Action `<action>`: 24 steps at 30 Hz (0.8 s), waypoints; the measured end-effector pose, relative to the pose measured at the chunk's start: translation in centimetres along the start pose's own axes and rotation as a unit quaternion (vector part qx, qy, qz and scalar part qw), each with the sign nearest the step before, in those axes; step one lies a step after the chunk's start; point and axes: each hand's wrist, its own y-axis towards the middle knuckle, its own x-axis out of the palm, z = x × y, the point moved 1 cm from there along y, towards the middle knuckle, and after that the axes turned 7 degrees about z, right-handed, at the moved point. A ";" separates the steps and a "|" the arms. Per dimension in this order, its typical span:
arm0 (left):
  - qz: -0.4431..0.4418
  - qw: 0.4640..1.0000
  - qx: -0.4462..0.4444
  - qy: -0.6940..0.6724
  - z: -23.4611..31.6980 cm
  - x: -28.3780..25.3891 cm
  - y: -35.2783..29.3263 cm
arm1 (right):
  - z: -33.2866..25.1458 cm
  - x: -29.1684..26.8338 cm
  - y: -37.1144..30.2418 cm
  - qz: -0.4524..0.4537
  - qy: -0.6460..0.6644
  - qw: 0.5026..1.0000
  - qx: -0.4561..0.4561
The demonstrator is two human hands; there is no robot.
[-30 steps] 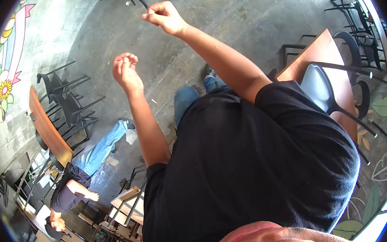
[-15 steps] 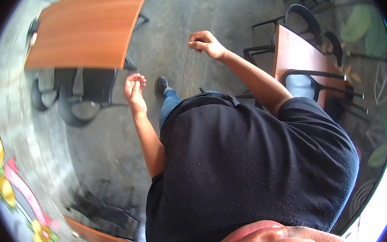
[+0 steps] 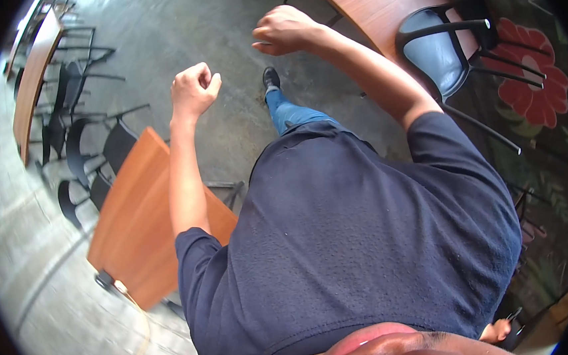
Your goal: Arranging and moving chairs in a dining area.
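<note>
My left hand [image 3: 194, 91] is raised in front of me with its fingers curled into a loose fist. The thumb stands a little off, and nothing shows in the hand. Farther forward and to the right, my right hand [image 3: 282, 31] is bent at the wrist, its fingers folded in, with nothing visible in it. Both hands are in the air over the grey concrete floor [image 3: 232, 28], touching nothing. One of my feet, in a dark shoe [image 3: 271, 78], shows beyond my shirt.
An orange-brown wooden table [image 3: 140, 209] stands close on my left, partly behind my forearm. Black chairs [image 3: 70, 94] and a long table [image 3: 39, 76] line the far left. At right are another table [image 3: 377, 10] and an upturned chair [image 3: 437, 52]. Part of another person [image 3: 499, 331] shows lower right.
I have moved forward and turned, so the left table now lies beside me and other furniture shows. My left hand has gone from open fingers to a loose fist; both hands are higher.
</note>
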 end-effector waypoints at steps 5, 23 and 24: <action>-0.148 0.970 0.095 0.168 -2.9 2.8 11.8 | 7.8 0.5 8.3 -0.088 0.014 0.996 0.016; 0.141 0.305 -0.208 -0.919 -22.2 7.2 54.2 | 43.3 3.7 28.8 0.454 0.874 0.105 0.136; 0.132 0.288 -0.214 -0.924 -22.4 7.6 57.7 | 45.5 3.5 28.9 0.494 0.851 0.108 0.144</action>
